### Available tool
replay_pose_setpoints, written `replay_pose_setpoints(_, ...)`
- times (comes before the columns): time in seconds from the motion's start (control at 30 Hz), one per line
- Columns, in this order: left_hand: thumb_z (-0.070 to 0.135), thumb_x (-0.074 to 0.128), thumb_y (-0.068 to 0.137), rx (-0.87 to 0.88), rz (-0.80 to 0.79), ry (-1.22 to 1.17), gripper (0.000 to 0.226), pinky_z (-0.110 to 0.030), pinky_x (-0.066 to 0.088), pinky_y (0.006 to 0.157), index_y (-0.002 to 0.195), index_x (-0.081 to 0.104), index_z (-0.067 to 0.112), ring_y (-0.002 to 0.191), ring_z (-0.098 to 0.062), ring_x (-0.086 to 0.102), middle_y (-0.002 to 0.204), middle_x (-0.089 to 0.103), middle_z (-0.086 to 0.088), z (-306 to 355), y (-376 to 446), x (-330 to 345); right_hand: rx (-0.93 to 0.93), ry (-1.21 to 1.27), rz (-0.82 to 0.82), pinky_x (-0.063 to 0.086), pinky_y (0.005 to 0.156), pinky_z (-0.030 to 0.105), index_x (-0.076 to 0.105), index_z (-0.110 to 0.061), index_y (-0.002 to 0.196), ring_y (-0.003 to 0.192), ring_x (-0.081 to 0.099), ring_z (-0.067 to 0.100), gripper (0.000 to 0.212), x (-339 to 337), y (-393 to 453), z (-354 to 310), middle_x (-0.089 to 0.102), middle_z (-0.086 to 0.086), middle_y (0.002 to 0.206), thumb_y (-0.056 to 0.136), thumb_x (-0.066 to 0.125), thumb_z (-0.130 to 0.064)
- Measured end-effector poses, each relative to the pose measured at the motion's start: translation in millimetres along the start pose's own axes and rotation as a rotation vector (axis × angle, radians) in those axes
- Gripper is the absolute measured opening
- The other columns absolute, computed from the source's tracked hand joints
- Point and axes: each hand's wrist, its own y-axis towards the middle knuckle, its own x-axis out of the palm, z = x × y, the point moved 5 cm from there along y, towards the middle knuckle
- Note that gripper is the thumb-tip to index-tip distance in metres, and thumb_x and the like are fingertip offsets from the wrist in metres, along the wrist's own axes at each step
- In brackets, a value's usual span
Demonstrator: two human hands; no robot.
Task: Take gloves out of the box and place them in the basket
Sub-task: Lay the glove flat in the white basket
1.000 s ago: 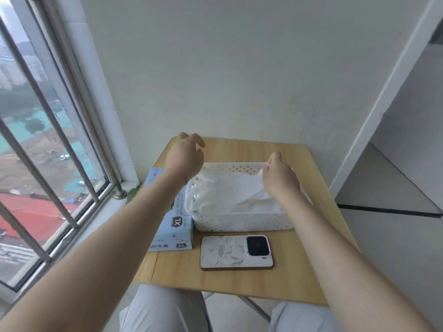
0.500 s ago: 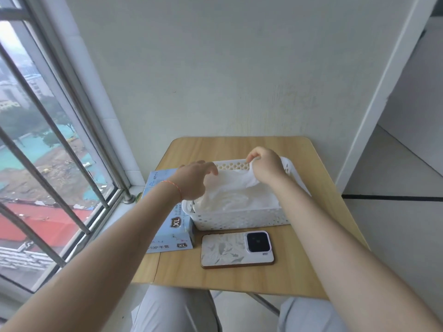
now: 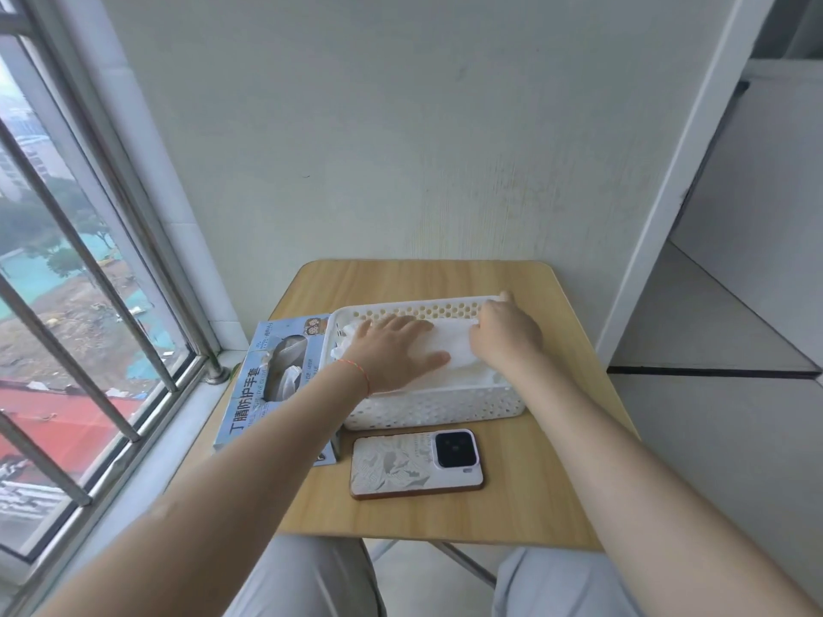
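Placing step, pretty much: left hand (image 3: 396,349) flat, pressing white gloves (image 3: 450,347) down inside the basket (image 3: 427,409); right hand (image 3: 505,336) pinching an edge. Next up, probably the box (image 3: 254,394) beside it.

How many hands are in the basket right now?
2. The left hand lies flat on the white gloves in the basket; the right hand is at the far right corner, fingers hidden.
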Motion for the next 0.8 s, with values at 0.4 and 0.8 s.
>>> replay_pose_setpoints(0.4,0.063,0.047,0.092,-0.042,-0.295,0.075,0.082,-0.057,0.005,0.119,0.155,0.000,0.039,0.151,-0.028,-0.002,0.165,-0.003,0.002,-14.4,2.6,27.5,-0.176,-0.506,-0.072,0.039,0.091,0.034,0.046,-0.004,0.130,0.112,0.045,0.027,0.040,26.5,-1.0,-7.3,0.040,0.014,0.128,0.090,0.040,-0.010)
replay_pose_setpoints(0.8,0.016,0.052,0.090,-0.220,0.483,-0.787,0.028,-0.029,0.042,0.091,0.092,0.066,0.040,0.112,-0.015,0.056,0.117,0.061,0.008,-93.3,-45.2,-62.5,-0.316,0.061,0.231,0.033,0.085,0.038,0.060,-0.013,0.093,0.100,0.046,0.026,0.015,-13.9,-6.8,-111.9,0.049,0.003,0.100,0.089,0.046,-0.017)
